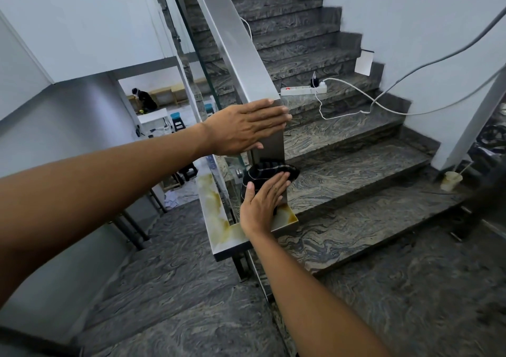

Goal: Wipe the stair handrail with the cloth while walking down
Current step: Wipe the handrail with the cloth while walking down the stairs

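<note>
One rail [241,50], steel, runs down from the upper flight and ends at a post [269,146] on the landing. We have two hands out, both flat. Left hand [243,129] lies against the rail's bottom corner, fingers [273,113] straight and pressed together, holding nothing. Right hand [261,202] is lower on the post, fingers straight and close together, pressing the one cloth [269,172] (dark, with thin pale stripes) against the post's side; the cloth bunches out above the fingertips. Below the post, one pale stained ledge [219,214]. On the stairs [342,165]: one white power strip [301,90] with a white cable [356,110] trailing. One cup [450,180] sits by the right wall.
</note>
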